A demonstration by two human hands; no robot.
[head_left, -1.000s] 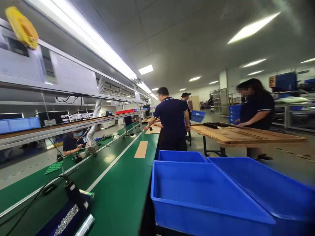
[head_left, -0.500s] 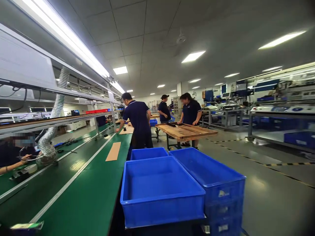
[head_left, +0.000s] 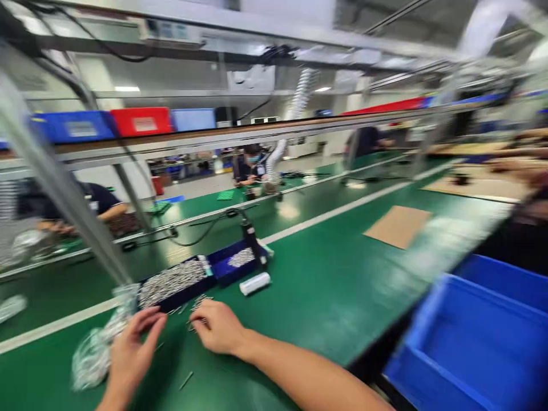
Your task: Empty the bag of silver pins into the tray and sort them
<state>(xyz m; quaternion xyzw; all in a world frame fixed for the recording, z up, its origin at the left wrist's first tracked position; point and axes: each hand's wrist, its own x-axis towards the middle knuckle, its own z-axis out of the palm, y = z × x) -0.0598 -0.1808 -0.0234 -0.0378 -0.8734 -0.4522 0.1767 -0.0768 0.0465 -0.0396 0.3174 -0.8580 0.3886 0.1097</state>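
Note:
My left hand (head_left: pixel 133 351) is open over the green bench, thumb and fingers apart, beside a clear plastic bag (head_left: pixel 91 357). To its right, my right hand (head_left: pixel 219 326) has its fingers curled on several thin metal pieces that look like screws (head_left: pixel 197 319); blur hides their exact kind. Just beyond the hands stands a dark blue bin (head_left: pixel 175 299) heaped with similar small metal pieces (head_left: pixel 175 281). A second blue bin (head_left: pixel 222 271) adjoins it and holds fewer pieces. One loose metal piece (head_left: pixel 186 380) lies on the bench near me.
A white cylinder (head_left: pixel 255 283) lies by a black upright tool (head_left: pixel 253 242) with a cable. Farther right are a brown cardboard sheet (head_left: pixel 399 226) and large blue crates (head_left: pixel 479 337) along the bench edge. A slanted metal post (head_left: pixel 72 171) rises at left. Co-workers sit across the bench.
The view has swung left and down from the room to the bench. Both my hands, hidden earlier, now show near the bins of metal pieces.

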